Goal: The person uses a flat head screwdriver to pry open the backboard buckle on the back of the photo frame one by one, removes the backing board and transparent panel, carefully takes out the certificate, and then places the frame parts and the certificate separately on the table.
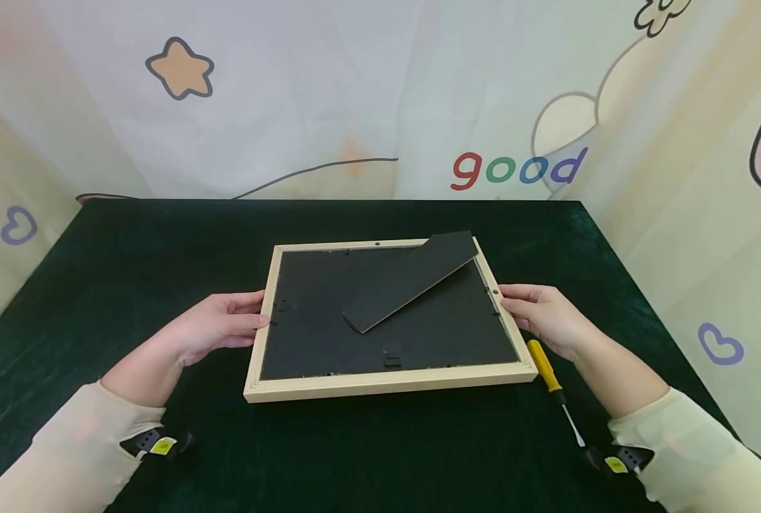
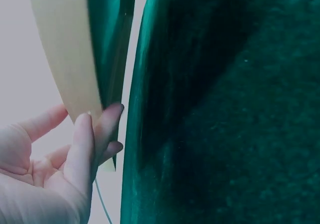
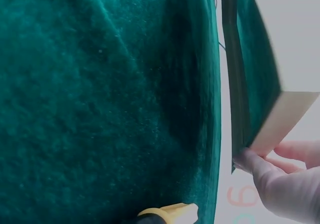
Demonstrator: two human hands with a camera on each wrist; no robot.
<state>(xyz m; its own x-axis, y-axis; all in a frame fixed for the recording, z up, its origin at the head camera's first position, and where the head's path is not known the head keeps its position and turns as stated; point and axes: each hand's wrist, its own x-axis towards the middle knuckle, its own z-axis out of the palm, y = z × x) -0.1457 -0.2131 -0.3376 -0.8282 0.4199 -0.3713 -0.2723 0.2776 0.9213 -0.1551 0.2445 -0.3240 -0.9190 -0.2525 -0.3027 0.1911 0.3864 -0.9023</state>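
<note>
A light wooden picture frame is held back side up above the table, showing its black backing board. The black easel stand slants across that board, its wide end over the far right corner. My left hand grips the left side of the frame, thumb on top. On the opposite side my right hand pinches the wooden edge. Both wrist views show the frame's underside away from the cloth, with green reflected in its front pane. In the left wrist view, fingers reach under the wood.
A screwdriver with a yellow handle lies on the dark green cloth, close to the frame's near right corner and beside my right forearm. A printed curtain hangs behind the table and along both sides.
</note>
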